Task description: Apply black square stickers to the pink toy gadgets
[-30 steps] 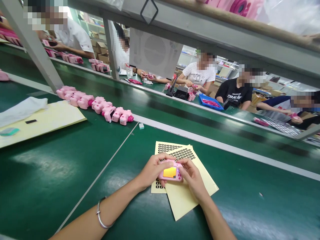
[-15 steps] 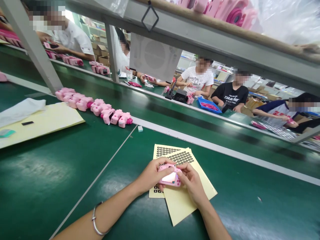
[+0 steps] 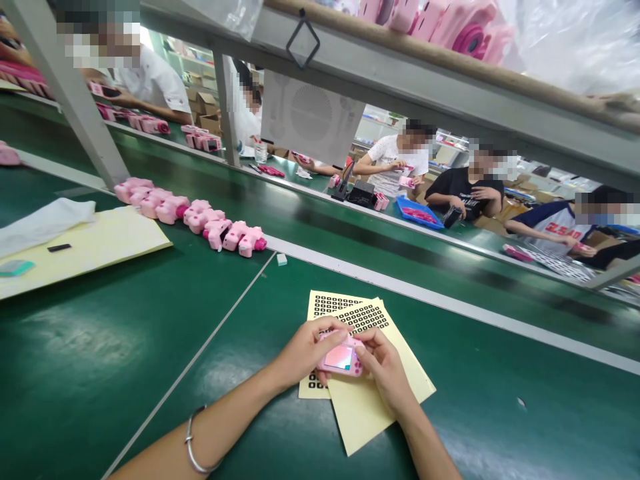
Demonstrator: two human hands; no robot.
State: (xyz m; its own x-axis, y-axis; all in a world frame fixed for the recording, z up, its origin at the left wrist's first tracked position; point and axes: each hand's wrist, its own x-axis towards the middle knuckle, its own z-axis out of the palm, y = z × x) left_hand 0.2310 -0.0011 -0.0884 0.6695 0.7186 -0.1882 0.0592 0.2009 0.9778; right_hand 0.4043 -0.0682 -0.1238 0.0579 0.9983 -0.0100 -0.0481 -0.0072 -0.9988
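A pink toy camera [image 3: 340,359] with a lit screen faces me, held between both hands. My left hand [image 3: 309,348] wraps its left side, the thumb lying along the top above the screen. On the right side, my right hand [image 3: 384,363] grips it with the thumb by the small dark pink buttons. Beneath the hands lie two overlapping yellow sheets of black square stickers [image 3: 373,407]. The camera's far side and some fingertips are hidden.
A row of pink toy cameras [image 3: 200,217] stands by the belt's white edge at left. A yellow sheet stack [image 3: 125,237] with a white cloth [image 3: 45,223] lies far left. Co-workers sit across the belt. A metal shelf [image 3: 425,73] crosses overhead.
The camera's screen has turned from near white to pinkish with a teal corner. My hands stay almost in place. Across the belt, co-workers' hands have shifted.
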